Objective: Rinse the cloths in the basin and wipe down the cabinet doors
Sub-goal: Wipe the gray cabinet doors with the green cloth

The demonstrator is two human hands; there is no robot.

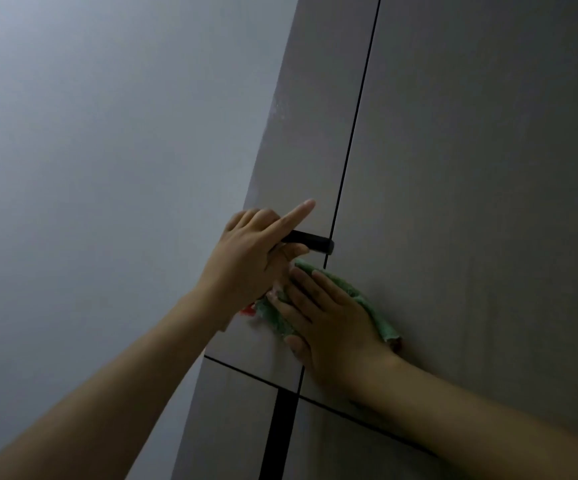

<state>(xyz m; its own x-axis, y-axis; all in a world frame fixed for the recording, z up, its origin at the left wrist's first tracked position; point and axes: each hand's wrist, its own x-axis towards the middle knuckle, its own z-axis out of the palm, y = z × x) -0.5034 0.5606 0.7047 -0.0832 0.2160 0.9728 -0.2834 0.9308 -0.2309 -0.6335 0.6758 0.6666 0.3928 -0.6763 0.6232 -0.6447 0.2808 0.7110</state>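
Observation:
Two tall grey cabinet doors fill the right half of the view, the left door (298, 140) and the right door (488, 168), split by a dark vertical gap. A black bar handle (312, 241) sticks out from the left door near the gap. My left hand (253, 258) is wrapped around that handle, its index finger stretched out against the door. My right hand (329, 320) lies flat on a green patterned cloth (374, 310), pressing it onto the doors just below the handle. A bit of red on the cloth (247, 310) shows under my left wrist.
A plain pale wall (107, 168) takes up the left half of the view. Below the doors run a dark horizontal gap and lower cabinet fronts (232, 420) with a black vertical strip (279, 434) between them.

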